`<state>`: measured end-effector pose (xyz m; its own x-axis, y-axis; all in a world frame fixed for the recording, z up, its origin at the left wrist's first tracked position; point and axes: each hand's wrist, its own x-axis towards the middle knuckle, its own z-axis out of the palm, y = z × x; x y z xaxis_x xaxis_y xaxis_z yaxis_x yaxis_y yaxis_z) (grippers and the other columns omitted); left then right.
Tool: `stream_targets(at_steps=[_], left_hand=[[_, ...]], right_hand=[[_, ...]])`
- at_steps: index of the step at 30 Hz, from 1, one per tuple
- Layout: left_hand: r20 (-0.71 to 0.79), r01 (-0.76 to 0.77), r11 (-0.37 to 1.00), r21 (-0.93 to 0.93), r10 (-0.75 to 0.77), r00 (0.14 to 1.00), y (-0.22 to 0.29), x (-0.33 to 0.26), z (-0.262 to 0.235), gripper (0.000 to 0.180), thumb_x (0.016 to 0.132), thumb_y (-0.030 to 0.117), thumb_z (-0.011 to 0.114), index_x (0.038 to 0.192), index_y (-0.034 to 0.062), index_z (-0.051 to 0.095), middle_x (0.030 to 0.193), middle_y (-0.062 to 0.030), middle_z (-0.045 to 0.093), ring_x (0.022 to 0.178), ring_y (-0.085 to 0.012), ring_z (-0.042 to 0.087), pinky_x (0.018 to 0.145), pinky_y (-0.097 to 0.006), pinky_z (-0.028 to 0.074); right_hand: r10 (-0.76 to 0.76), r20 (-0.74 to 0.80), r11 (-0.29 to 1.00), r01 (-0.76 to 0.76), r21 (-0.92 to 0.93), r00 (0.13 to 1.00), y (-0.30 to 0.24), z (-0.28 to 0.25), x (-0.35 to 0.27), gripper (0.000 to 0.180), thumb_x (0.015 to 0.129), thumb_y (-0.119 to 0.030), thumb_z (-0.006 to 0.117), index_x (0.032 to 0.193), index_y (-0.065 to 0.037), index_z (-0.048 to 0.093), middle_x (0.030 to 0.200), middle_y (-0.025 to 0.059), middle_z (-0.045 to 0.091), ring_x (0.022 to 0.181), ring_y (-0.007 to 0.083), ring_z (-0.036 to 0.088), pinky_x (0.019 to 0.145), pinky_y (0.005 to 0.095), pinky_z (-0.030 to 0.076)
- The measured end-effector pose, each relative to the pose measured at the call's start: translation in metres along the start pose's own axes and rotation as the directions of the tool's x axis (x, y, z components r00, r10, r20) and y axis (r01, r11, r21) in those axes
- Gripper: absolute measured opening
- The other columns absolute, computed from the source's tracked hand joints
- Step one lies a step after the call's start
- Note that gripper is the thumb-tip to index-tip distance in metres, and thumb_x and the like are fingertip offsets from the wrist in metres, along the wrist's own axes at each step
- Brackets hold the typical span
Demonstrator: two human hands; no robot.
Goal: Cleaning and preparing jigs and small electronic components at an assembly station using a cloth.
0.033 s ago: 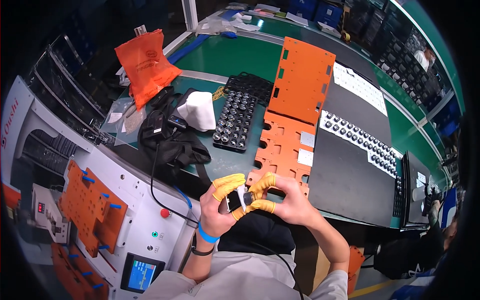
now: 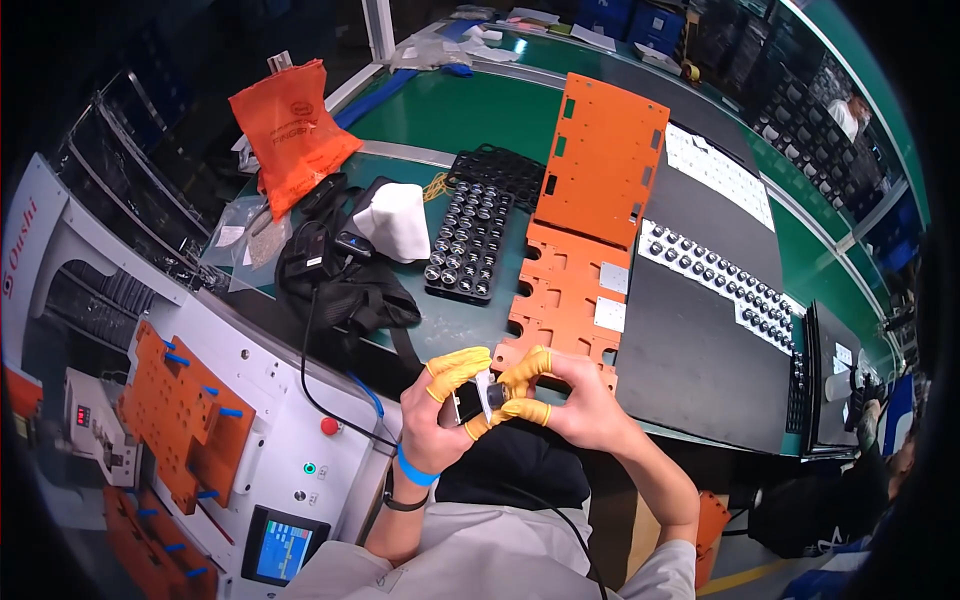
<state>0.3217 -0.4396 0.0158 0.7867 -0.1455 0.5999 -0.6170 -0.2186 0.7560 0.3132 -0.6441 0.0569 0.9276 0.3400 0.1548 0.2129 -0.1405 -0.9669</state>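
Left fingers (image 2: 458,367): pinching thin white plate (image 2: 484,393), at their 3 o'clock | Right fingers (image 2: 524,372): gripping its round black part (image 2: 496,397), at their 9 o'clock

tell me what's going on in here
A person in yellow finger covers is working with both hands. The left hand grips a small pale plate; the right hand pinches a dark round piece at its face. Beyond them, a black tray holds rows of round parts, left of orange boards.

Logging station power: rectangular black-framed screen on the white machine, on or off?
On: the black-framed screen glows blue with yellow areas.
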Motion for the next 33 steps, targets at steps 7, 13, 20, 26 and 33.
stream_targets(at_steps=[7,13,20,26,33], left_hand=[[0.040,0.009,1.000,0.002,-0.009,0.999,0.001,-0.003,0.014,0.054,0.067,0.008,0.091,0.115,0.0041,0.067,0.115,-0.0139,0.070,0.102,-0.0320,0.071,0.087,-0.039,0.059],[0.080,-0.030,0.999,0.011,0.029,0.996,0.005,-0.001,0.028,0.054,0.067,0.010,0.091,0.115,0.0051,0.067,0.113,-0.0129,0.070,0.101,-0.0312,0.071,0.086,-0.038,0.059],[0.105,-0.016,0.999,0.030,0.013,0.994,0.002,-0.005,0.038,0.055,0.067,0.011,0.092,0.116,0.0053,0.067,0.113,-0.0127,0.070,0.100,-0.0317,0.071,0.086,-0.038,0.058],[0.100,0.060,0.997,-0.044,-0.055,0.993,-0.004,-0.013,0.048,0.061,0.066,0.013,0.095,0.118,0.0043,0.065,0.109,-0.0112,0.069,0.096,-0.0236,0.068,0.085,-0.033,0.054],[-0.034,0.252,0.930,-0.266,-0.271,0.962,-0.001,-0.015,0.069,0.061,0.069,0.007,0.093,0.121,0.0019,0.062,0.107,-0.0081,0.067,0.094,-0.0191,0.066,0.085,-0.031,0.052]], right_hand=[[-0.020,-0.069,0.975,0.004,-0.222,0.997,-0.007,-0.009,-0.015,0.022,0.084,-0.010,0.081,0.100,0.001,0.071,0.082,0.0037,0.066,0.074,0.0128,0.058,0.073,0.0297,0.050],[0.080,-0.096,0.993,-0.088,-0.075,0.992,0.003,-0.020,-0.025,0.025,0.082,-0.012,0.084,0.099,0.001,0.072,0.081,0.0030,0.066,0.073,0.0110,0.058,0.072,0.0274,0.050],[0.191,-0.008,0.976,-0.191,-0.104,0.982,0.012,-0.034,-0.032,0.023,0.083,-0.010,0.083,0.098,0.002,0.070,0.084,0.0036,0.066,0.070,0.0100,0.051,0.064,0.0280,0.046],[0.159,-0.045,0.987,-0.160,-0.016,0.986,0.016,-0.033,-0.034,0.024,0.082,-0.012,0.084,0.096,0.001,0.070,0.080,0.0008,0.060,0.068,0.0091,0.047,0.061,0.0271,0.042],[-0.247,-0.216,0.894,0.136,-0.428,0.945,0.014,-0.017,-0.039,0.036,0.077,-0.020,0.086,0.105,-0.002,0.072,0.084,0.0084,0.057,0.074,0.0238,0.055,0.063,0.0342,0.042]])
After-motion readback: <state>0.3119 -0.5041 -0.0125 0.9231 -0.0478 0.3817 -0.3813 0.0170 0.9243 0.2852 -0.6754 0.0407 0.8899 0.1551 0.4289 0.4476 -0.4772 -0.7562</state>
